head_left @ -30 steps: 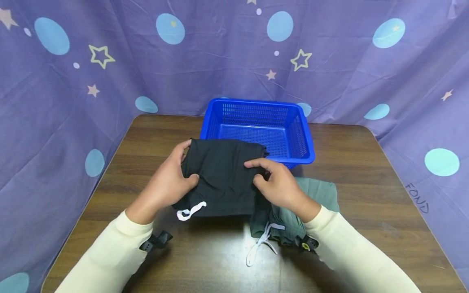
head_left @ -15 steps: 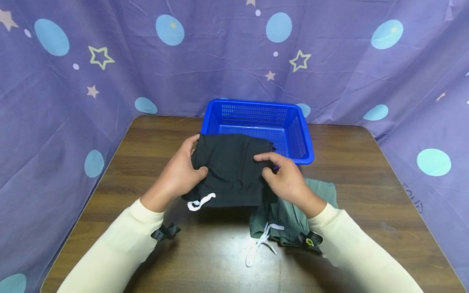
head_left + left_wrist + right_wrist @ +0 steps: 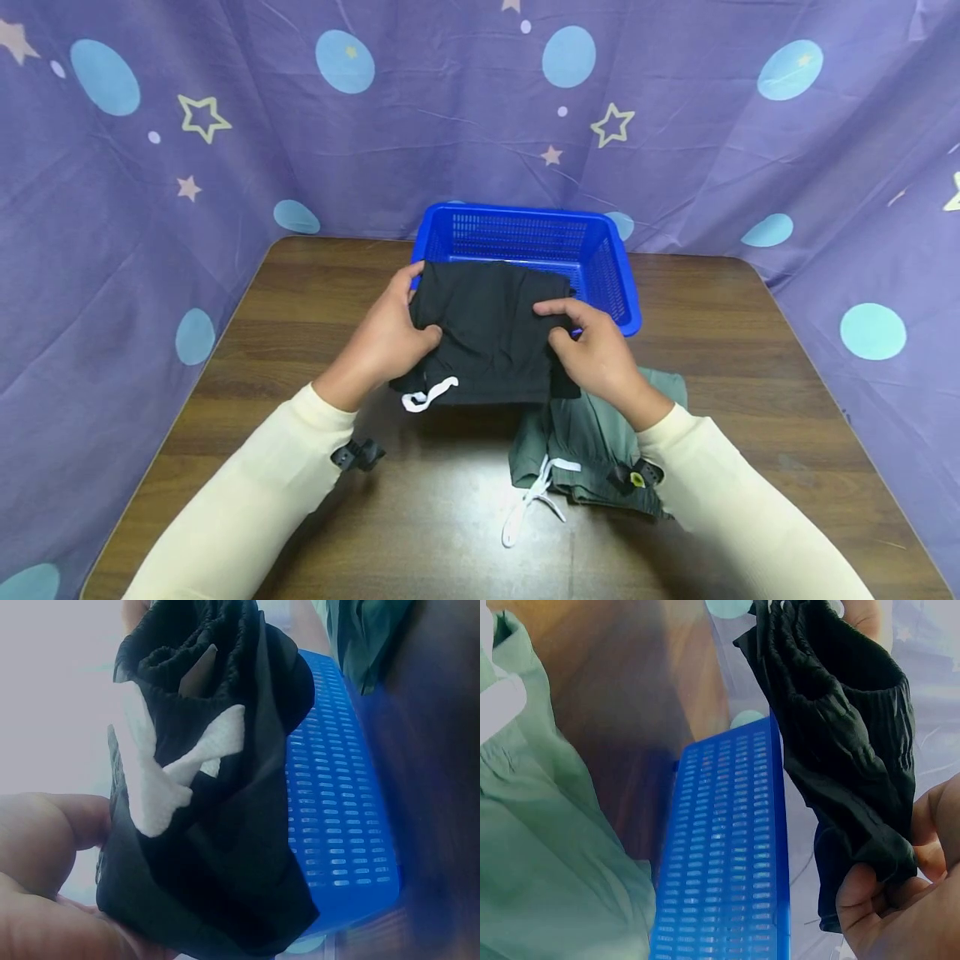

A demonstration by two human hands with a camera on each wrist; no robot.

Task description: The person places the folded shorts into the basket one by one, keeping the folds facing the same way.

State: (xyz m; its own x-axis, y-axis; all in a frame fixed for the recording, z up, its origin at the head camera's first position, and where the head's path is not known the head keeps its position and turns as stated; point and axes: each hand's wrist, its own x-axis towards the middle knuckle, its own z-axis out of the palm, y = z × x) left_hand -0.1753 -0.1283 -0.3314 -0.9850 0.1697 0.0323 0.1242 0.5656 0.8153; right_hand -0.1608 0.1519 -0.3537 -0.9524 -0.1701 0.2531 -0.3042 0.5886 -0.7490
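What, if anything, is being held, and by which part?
A folded black cloth garment with a white drawstring: the left hand grips its left side edge, the right hand its right side edge.

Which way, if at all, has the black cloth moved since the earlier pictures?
Yes. In the head view, the black cloth has shifted forward and to the right against the blue basket, covering more of its inside.

A black cloth garment (image 3: 491, 333), folded into a creased, roughly rectangular bundle, its gathered waistband (image 3: 892, 716) and white drawstring (image 3: 154, 799) at the near edge, is held raised at the near side of a blue perforated plastic basket (image 3: 517, 233).
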